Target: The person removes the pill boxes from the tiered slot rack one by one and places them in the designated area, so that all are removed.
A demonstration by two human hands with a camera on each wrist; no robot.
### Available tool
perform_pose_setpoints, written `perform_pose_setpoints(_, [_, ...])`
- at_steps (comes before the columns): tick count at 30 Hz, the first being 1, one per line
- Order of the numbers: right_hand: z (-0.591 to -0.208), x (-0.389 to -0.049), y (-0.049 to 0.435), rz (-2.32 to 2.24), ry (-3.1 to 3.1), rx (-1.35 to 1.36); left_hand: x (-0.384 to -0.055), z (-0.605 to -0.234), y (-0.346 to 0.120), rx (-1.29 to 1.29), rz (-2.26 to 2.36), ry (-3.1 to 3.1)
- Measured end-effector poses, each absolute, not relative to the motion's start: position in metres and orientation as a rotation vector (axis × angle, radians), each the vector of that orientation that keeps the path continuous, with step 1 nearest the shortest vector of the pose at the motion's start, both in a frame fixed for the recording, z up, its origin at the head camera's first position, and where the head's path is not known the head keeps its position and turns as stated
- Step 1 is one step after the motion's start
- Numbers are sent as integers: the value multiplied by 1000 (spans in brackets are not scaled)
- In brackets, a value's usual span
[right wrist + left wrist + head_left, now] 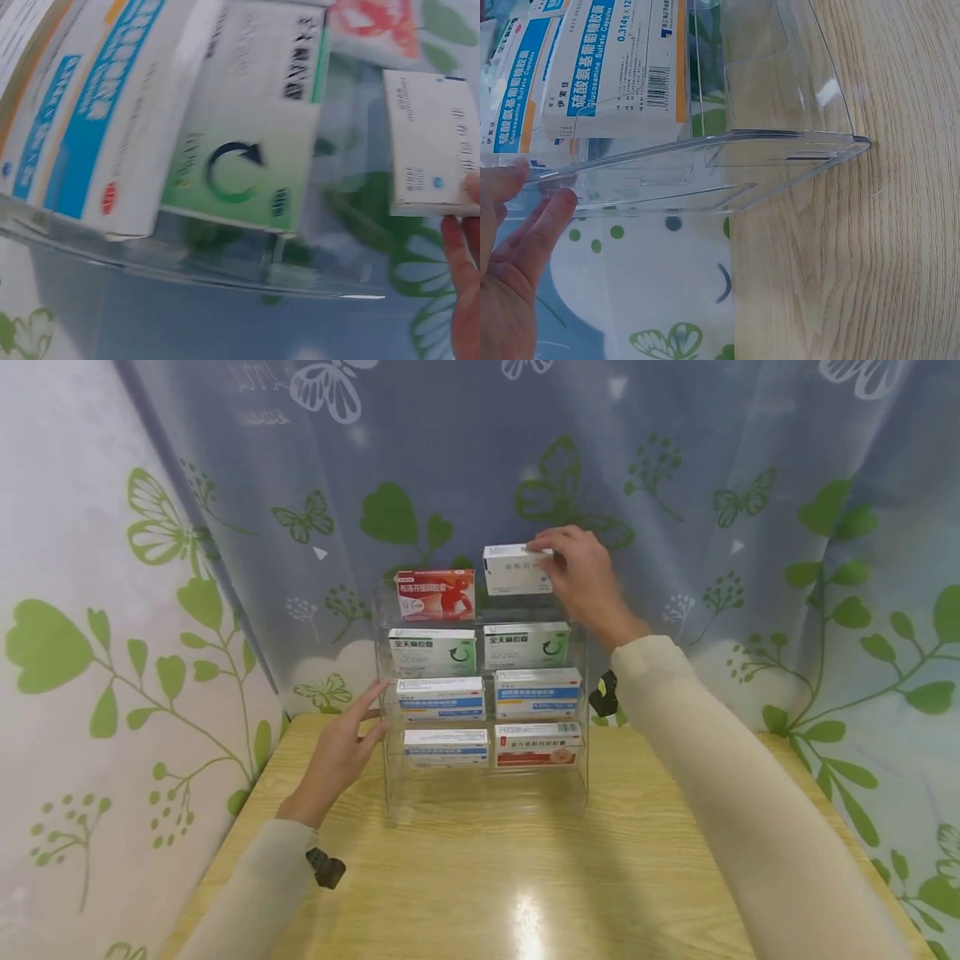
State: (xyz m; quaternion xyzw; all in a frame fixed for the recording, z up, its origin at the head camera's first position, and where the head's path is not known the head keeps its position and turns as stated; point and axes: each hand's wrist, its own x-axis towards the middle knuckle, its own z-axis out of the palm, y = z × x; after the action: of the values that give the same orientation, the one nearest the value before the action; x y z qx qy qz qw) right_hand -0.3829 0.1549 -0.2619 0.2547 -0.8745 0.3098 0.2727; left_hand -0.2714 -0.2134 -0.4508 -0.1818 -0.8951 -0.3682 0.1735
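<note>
A clear stepped display stand (487, 797) on the wooden table carries medicine boxes in tiers. My left hand (341, 760) holds the stand's left side; in the left wrist view, thumb and fingers lie on either side of the clear panel's edge. At the upper right, my right hand (581, 572) pinches a white medicine box (513, 572) by its right end. This box is raised above the top tier, beside a red medicine box (435, 595). In the right wrist view the white box (427, 142) is apart from the green-and-white box (247, 112).
Below are two green-and-white boxes (525, 645), several blue-striped boxes (441, 697) and a red-and-white box (537, 746) at the lower right. A patterned curtain (465, 452) hangs right behind the stand. The wooden table (450, 877) extends toward me.
</note>
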Motion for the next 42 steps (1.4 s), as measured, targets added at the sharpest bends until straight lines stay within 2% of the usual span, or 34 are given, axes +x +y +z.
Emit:
perform_pose_setpoints(8, [-231,-358,167,1005,-2165,739,-270,-450,-214,-521,-1042,-2526])
perform_pose_setpoints(18, [-225,-331,221,1059,-2147,653,-269,-451,-214,-530,-1053,-2506])
perform_pose_setpoints(30, [-269,-311,303,1099,-2324,411,-268,-451,-212,-522,-1044,-2513])
perform_pose_setpoints(42, [-341,-306,338,1062,-2560,299,-268,-451,-213,-526,-1029,-2508])
